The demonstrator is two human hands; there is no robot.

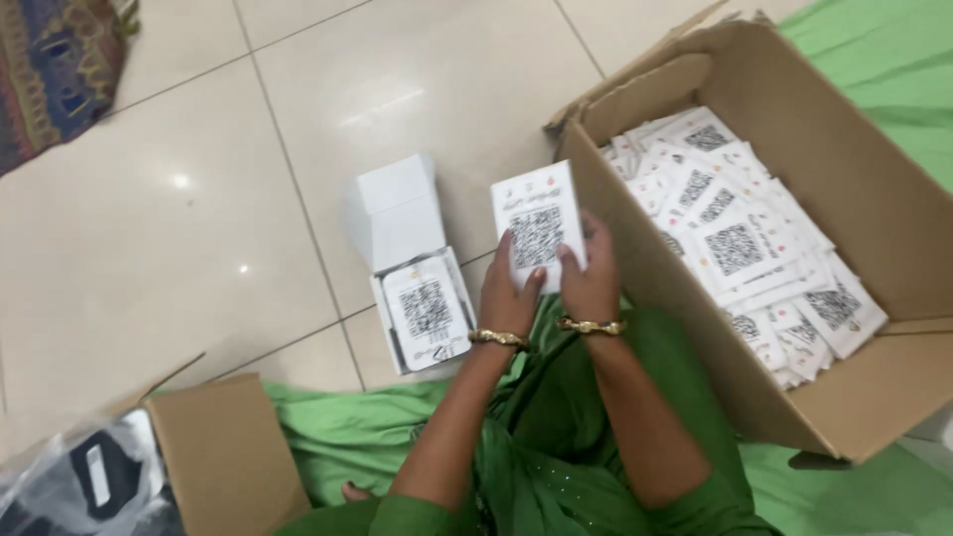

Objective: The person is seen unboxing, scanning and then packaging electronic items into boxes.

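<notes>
Both hands (549,281) grasping a white card (537,226) over pale tiled floor (199,199).

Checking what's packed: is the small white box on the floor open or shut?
Open: the small white box has its lid flipped up, with a printed card showing inside.

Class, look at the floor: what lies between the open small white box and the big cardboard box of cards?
In the head view, the left hand and right hand holding a white card lie between the small white box and the cardboard box.
</notes>
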